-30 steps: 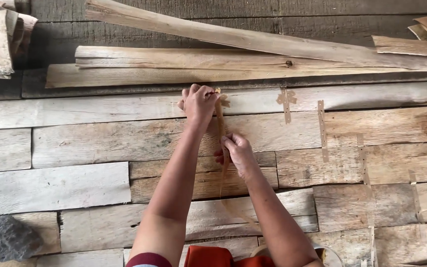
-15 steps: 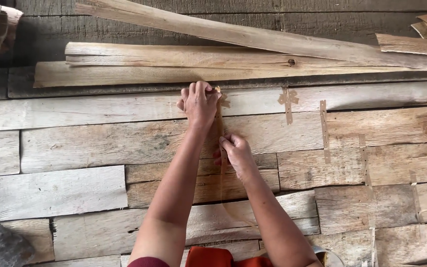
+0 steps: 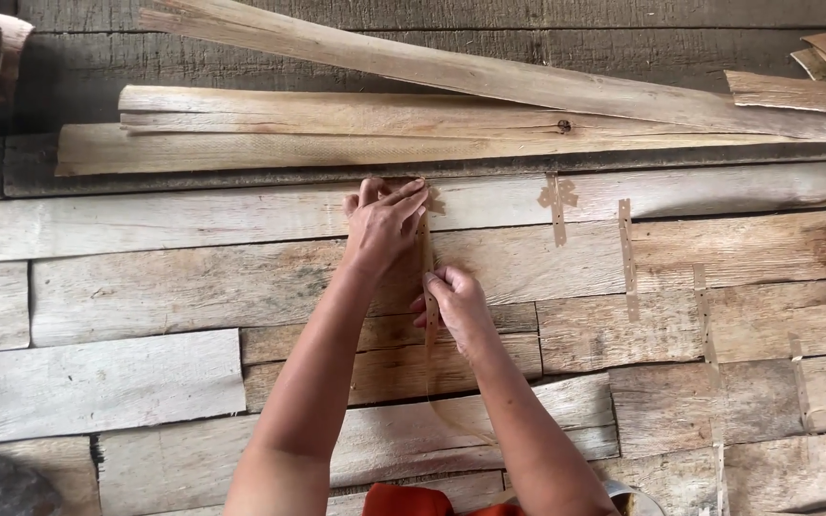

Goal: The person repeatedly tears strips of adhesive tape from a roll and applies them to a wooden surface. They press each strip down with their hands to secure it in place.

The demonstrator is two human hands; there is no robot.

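Thin sheets of pale wood veneer (image 3: 193, 287) lie edge to edge below me. A narrow strip of brown paper tape (image 3: 427, 250) runs down across their seams in the middle. My left hand (image 3: 382, 222) presses flat on the tape's upper end, fingers pointing right. My right hand (image 3: 456, 304) sits lower, fingers pinched on the same tape, holding it against the wood. Below my right hand the tape hangs loose in a thin curl (image 3: 451, 420).
Long rough wood strips (image 3: 356, 134) are stacked along the top. More tape strips (image 3: 627, 258) hold veneer seams on the right. A grey lump (image 3: 2, 483) sits at the bottom left. Orange cloth (image 3: 403, 500) shows at the bottom edge.
The view has shifted a little, so the veneer sits further left in frame. Both hands stay on the tape in nearly the same places.
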